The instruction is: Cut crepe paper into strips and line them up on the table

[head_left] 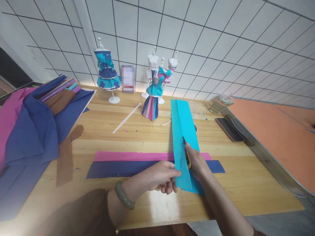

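A long turquoise crepe paper sheet (177, 147) lies lengthwise in front of me, with a cut running up it from the near end. My left hand (163, 177) pinches the left strip of this paper near its lower edge, thumb on top. In my right hand (197, 162) are scissors (188, 159) with yellow-edged handles, their dark blades at the cut partway up the sheet. Beneath the turquoise paper, a pink paper strip (133, 156) and a dark blue paper strip (115, 168) stretch crosswise on the wooden table (98, 137).
Small mannequins in paper dresses, such as a blue-dressed one (107, 68), stand along the tiled wall. Piled coloured paper (36, 131) covers the left side. A glass (221, 104) and a phone (229, 129) sit at right, beside a metal edge (258, 167).
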Motion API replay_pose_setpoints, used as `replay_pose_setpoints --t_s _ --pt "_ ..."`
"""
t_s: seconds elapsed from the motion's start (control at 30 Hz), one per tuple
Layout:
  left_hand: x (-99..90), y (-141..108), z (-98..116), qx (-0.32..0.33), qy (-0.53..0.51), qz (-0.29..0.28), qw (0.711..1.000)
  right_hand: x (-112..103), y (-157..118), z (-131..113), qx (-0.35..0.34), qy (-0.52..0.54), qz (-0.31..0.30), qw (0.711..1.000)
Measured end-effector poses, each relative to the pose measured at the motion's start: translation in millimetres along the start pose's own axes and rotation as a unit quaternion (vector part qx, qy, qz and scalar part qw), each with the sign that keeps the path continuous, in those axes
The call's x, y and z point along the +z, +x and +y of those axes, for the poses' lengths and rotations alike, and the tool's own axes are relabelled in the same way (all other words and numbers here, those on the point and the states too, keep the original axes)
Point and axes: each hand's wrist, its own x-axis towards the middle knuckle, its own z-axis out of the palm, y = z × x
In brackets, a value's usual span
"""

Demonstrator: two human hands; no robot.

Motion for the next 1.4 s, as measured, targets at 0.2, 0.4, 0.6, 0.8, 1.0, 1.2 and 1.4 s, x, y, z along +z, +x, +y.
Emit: replay_pose_setpoints --t_s 0.2,0.4,0.6,0.8,1.0,1.2,1.4 --pt "-0.6 1.1 -0.9 0.001 -0.002 0.0 1.0 -0.7 1.7 2.7 -0.014 0.001 0.013 1.0" --pt "1.4 -0.3 0.2 -0.004 0.003 0.005 1.0 0.3 -0.3 0.4 -0.006 0.01 0.024 1.0" --pt "0.6 -0.1 0.8 -0.002 0.002 0.002 1.0 1.5 -1.1 -1.7 -0.012 0.006 0.026 1.0" --pt "0.4 1.3 -1.2 0.005 0.008 -0.001 1.0 -1.4 2.9 3.1 -0.025 -0.022 0.025 0.999" --pt "-0.3 3.0 -3.1 0.012 0.013 -0.001 1.0 -5.0 8.1 8.5 -0.031 -0.046 0.026 0.998" --pt "-0.6 2.5 -2.9 0.012 0.012 -0.002 1.0 -4.1 9.9 8.7 -0.036 -0.031 0.023 0.999" --pt "-0.4 1.4 -1.8 0.012 0.012 -0.008 1.0 -3.2 9.8 8.5 -0.028 0.0 0.015 0.999"
